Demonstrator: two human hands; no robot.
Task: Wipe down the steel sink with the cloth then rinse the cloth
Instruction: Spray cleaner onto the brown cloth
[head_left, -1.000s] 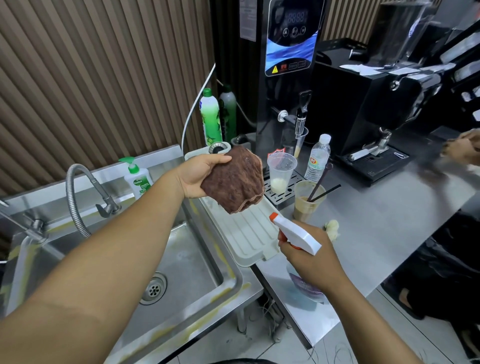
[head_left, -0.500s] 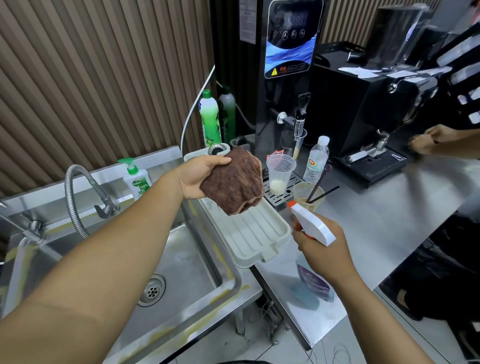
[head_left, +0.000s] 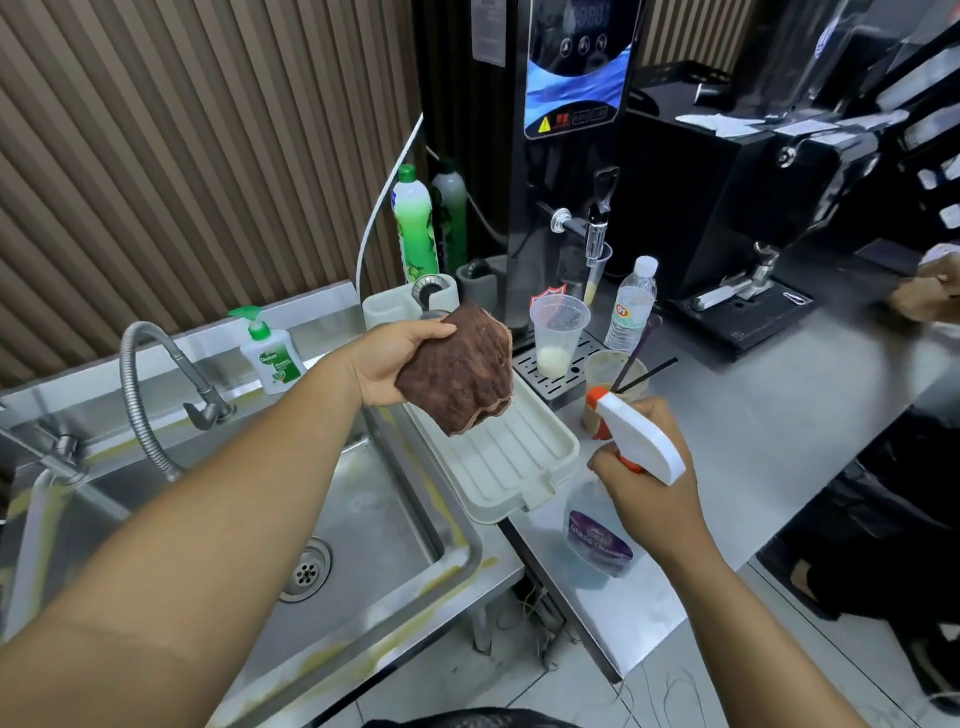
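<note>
My left hand grips a bunched brown cloth in the air above the far end of a cream ribbed tray. My right hand holds a spray bottle by its white and orange trigger head; the clear bottle body with a purple label hangs below, over the counter edge. The nozzle points left toward the cloth. The steel sink with its round drain lies lower left, under my left forearm. A flexible steel faucet arches at the sink's back left.
A soap pump bottle stands on the sink's back ledge, green dish-soap bottles behind. Plastic cups, a water bottle and black drink machines crowd the steel counter. Another person's hand rests far right.
My right hand has lifted the spray bottle up and slightly right, nozzle nearer the cloth. The cloth and left hand stay almost still. The other person's hand shifted along the counter at far right.
</note>
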